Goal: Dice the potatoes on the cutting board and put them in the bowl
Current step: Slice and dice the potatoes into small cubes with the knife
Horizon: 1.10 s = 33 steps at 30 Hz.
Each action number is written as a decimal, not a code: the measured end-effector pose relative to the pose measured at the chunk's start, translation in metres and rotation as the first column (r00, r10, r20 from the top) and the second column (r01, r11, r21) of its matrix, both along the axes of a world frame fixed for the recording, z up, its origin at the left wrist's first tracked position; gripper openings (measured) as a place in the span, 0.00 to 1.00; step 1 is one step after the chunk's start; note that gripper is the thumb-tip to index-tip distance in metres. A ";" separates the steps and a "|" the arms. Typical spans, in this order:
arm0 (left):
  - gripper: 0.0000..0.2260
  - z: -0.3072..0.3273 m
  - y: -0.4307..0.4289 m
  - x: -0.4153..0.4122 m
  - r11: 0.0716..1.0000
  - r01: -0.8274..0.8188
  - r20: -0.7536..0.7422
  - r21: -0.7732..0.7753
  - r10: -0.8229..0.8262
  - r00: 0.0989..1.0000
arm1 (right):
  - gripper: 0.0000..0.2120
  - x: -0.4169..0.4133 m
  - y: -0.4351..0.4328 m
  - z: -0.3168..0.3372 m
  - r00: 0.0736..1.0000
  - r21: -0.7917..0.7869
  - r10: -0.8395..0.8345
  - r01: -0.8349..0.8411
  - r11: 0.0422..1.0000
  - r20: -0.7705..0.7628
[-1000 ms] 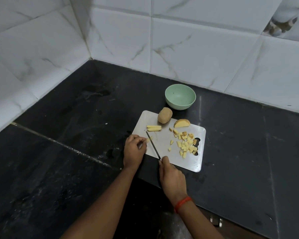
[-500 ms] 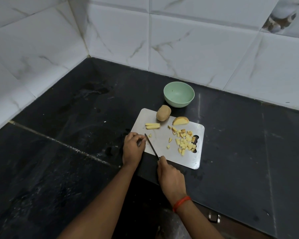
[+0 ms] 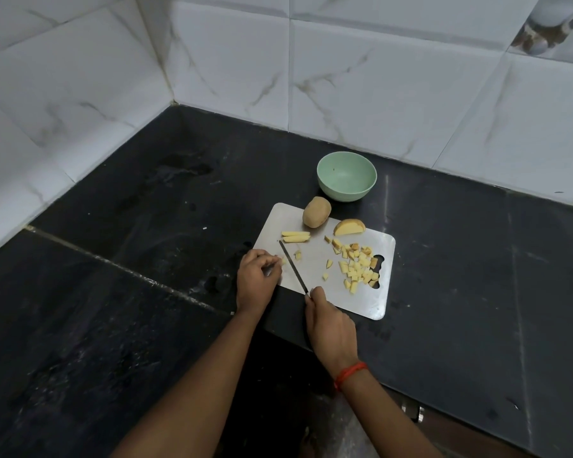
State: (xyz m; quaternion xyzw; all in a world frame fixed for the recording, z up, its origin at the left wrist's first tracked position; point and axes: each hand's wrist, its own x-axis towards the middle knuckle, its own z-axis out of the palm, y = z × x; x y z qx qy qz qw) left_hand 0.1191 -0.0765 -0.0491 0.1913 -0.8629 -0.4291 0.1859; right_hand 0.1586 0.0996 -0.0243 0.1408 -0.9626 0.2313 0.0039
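A steel cutting board (image 3: 311, 262) lies on the black counter. My right hand (image 3: 328, 325) grips a knife (image 3: 293, 266) whose blade rests on the board. My left hand (image 3: 257, 279) pinches a small potato strip (image 3: 281, 260) just left of the blade. A freshly cut piece (image 3: 297, 255) lies right of the blade. Two potato strips (image 3: 295, 237) lie further back. A whole potato (image 3: 316, 212) and a potato wedge (image 3: 349, 227) sit at the board's far edge. A pile of diced potato (image 3: 356, 267) covers the right side. The green bowl (image 3: 346, 176) behind the board holds nothing.
The black stone counter (image 3: 146, 259) meets white marble-pattern tiled walls (image 3: 361, 77) at the back and left, forming a corner. The counter's front edge runs at the lower right, with a small metal fitting (image 3: 411, 411) below it.
The knife has made another cut on the strip under my left hand, leaving a small piece right of the blade. The camera view shifted slightly. Both hands stay in place.
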 end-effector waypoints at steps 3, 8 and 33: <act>0.06 0.002 0.000 -0.001 0.999 0.007 0.001 -0.047 -0.007 1.000 | 0.12 0.000 0.000 -0.002 1.000 0.010 0.021 -0.021 1.000 -0.011; 0.06 0.002 0.001 -0.002 0.997 0.002 0.013 -0.078 0.000 1.000 | 0.11 -0.002 -0.003 0.000 0.999 0.052 0.023 -0.025 0.998 0.038; 0.13 0.024 0.023 -0.034 0.939 0.252 0.261 -0.234 -0.189 0.947 | 0.06 -0.023 0.047 -0.003 0.936 -0.443 -0.342 0.272 0.854 -0.084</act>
